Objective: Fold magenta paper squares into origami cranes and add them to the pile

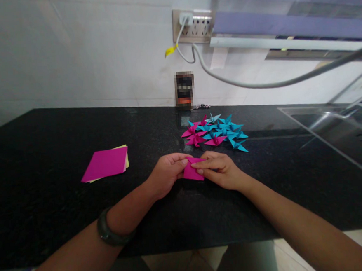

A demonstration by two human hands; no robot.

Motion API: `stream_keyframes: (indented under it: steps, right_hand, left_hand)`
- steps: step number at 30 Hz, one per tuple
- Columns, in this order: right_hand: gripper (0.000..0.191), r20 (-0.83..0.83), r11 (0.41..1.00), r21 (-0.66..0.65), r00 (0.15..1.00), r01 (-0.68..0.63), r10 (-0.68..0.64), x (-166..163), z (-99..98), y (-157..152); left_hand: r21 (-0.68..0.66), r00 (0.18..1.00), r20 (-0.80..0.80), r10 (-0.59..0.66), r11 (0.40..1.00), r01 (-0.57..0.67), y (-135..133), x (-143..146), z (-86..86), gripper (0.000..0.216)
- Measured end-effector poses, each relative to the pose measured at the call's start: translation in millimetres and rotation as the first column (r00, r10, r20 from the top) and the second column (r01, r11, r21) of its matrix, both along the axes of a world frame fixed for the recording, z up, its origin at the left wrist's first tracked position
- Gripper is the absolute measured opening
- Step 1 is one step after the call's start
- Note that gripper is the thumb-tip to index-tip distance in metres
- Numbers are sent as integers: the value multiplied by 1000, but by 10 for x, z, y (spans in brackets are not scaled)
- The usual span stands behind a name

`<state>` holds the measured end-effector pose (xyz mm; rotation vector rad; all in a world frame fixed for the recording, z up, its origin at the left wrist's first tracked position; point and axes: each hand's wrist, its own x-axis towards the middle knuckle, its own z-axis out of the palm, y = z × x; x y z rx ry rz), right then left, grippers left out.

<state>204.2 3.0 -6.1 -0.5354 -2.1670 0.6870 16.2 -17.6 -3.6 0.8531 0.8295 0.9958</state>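
Observation:
A small folded square of magenta origami paper [193,174] is held between my two hands, low over the dark counter. My left hand [169,173] pinches its left side, thumb on top near the upper corner and fingers behind. With thumb and fingers, my right hand [220,168] grips the right side, its fingertips pressed on the paper's face. Just beyond my hands lies a cluster of folded paper cranes, with magenta cranes [196,139] on the left and blue cranes [227,129] on the right. To the left rests a stack of paper sheets [107,163], magenta on top.
The black stone counter [49,202] ends at a front edge near me. A metal sink [348,136] is set in at the right. Against the wall stands a small blurred box [184,90]. A grey cable [252,84] hangs from the wall socket [192,26].

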Motion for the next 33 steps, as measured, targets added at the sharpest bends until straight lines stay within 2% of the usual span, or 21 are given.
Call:
stream_keyframes:
  steps: [25, 33]
  right_hand:
    - [31, 12, 1000, 3, 1000, 25, -25, -18, -12, -14]
    - [27, 14, 999, 4, 999, 32, -32, -25, -7, -10]
  left_hand:
    - [31, 1000, -21, 21, 999, -20, 8, -7, -40, 22]
    - [23, 999, -26, 37, 999, -36, -3, 14, -1, 24]
